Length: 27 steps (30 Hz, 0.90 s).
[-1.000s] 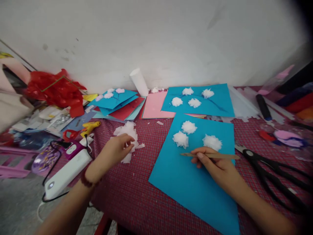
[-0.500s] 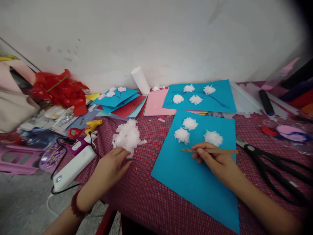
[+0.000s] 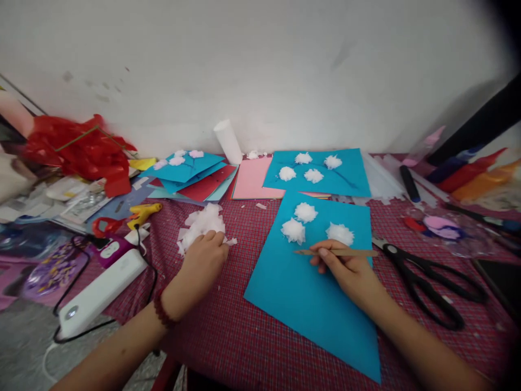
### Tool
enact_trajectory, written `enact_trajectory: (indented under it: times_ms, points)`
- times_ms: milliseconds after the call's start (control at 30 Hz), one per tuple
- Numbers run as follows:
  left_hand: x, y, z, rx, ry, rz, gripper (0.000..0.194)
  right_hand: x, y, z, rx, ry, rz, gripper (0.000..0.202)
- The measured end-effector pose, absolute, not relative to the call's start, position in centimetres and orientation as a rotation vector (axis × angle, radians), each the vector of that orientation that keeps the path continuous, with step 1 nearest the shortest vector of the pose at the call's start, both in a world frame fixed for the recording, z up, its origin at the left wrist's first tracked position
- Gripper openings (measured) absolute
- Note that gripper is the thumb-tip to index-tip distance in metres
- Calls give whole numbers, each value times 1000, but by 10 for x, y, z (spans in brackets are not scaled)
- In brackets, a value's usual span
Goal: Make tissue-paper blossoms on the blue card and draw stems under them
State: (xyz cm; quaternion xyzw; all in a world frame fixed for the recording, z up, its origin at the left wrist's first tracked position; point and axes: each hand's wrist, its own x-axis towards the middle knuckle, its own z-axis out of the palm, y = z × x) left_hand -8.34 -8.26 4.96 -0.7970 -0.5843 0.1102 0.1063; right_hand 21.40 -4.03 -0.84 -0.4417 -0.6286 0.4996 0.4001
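My right hand [image 3: 344, 269] pinches a thin, flat wooden stick [image 3: 358, 252] with a pointed tip, held just over the blue sheet of paper [image 3: 301, 304]. Three white ruffled paper puffs sit on that sheet, one of them a puff [image 3: 341, 233] right behind my fingers. My left hand [image 3: 205, 258] rests at the near right edge of a pile of thin white paper pieces [image 3: 202, 221], its fingers bent down and close together. Whatever those fingertips pinch is hidden under the hand.
Black-handled scissors [image 3: 423, 277] lie right of the sheet. Behind it is another blue sheet [image 3: 342, 163] with white puffs and a painted branch. On the left are a yellow glue gun [image 3: 140, 214], a white power bank [image 3: 100, 293] with cables, and stacked coloured cards [image 3: 203, 184].
My left hand has moved onto the white paper pile and its fingers have drawn together. The right hand keeps its hold on the stick. The whole view has shifted slightly.
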Motion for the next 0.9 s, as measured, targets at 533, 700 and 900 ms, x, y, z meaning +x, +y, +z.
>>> enact_trajectory:
  times_ms: [533,700,900]
  points:
    - [-75,-23,59,-2981,-2392,-648,16,209,-40,-4,-1122,-1580,1280,24]
    - [-41,-6,52,-3305,-2473,-715,12,206,-35,-8,-1100,-1624,1264,23]
    - [-24,7,31,-3338,-2634,-1201,9,204,-31,-8,-1103,-1508,1239,22]
